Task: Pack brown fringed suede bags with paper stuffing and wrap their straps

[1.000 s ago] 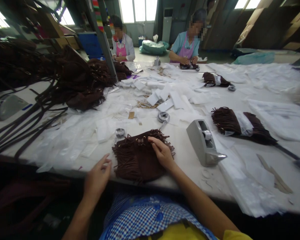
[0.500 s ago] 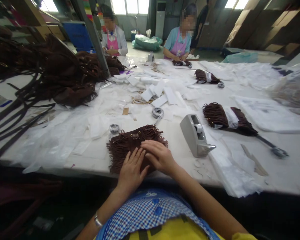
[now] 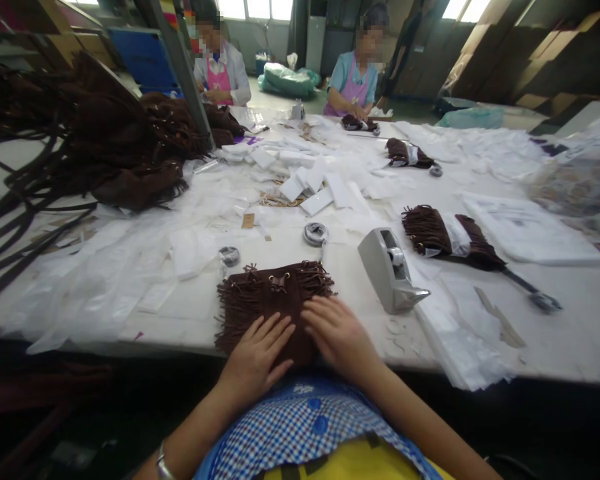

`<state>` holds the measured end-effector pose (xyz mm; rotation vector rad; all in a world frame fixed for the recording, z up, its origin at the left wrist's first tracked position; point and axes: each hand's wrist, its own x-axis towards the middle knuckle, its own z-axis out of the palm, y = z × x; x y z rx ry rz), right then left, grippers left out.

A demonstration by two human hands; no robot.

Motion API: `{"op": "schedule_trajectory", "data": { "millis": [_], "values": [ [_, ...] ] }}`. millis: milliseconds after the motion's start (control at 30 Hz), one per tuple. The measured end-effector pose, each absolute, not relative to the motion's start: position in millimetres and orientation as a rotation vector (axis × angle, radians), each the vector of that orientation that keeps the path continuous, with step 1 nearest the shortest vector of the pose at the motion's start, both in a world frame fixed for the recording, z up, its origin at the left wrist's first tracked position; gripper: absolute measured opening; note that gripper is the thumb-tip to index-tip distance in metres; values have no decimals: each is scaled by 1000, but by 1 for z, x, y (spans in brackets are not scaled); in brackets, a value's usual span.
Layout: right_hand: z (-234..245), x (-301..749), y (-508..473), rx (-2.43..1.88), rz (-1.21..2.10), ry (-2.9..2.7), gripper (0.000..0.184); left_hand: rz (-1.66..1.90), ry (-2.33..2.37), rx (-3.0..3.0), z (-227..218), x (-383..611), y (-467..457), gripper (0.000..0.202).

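Observation:
A dark brown fringed bag [image 3: 280, 300] lies flat at the table's front edge, with metal eyelets near its top. My left hand [image 3: 261, 350] rests on its lower middle, fingers stretched out. Over the bag's right side lies my right hand [image 3: 340, 333], its fingers extended and the palm down. Neither hand grips anything. Beyond the bag are two wrapped grey coils, one [image 3: 315, 233] at its upper right and the other [image 3: 229, 256] at its upper left. To the right stands a grey tape dispenser [image 3: 391, 270].
Brown bags with long straps [image 3: 125, 147] are heaped at the left beside a metal post [image 3: 185, 73]. A wrapped fringed bag [image 3: 450, 233] lies to the right. White packets [image 3: 320, 193] and plastic sheets [image 3: 105, 273] cover much of the table. Two people work across it.
My right hand has slid right, away from my left hand, uncovering more of the bag's middle. My left hand stays on the bag, slightly lower. The camera view has shifted slightly.

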<state>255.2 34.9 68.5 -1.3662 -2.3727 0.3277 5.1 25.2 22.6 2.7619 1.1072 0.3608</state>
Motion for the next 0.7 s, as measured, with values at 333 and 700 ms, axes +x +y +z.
{"op": "schedule_trajectory", "data": {
  "millis": [333, 700],
  "values": [
    [82, 239, 37, -1540, 993, -1995, 23, 433, 790, 2663, 17, -9, 30, 46],
    [38, 202, 88, -1299, 1926, -1017, 52, 671, 1358, 1472, 59, 5, 52, 37]
  ]
}}
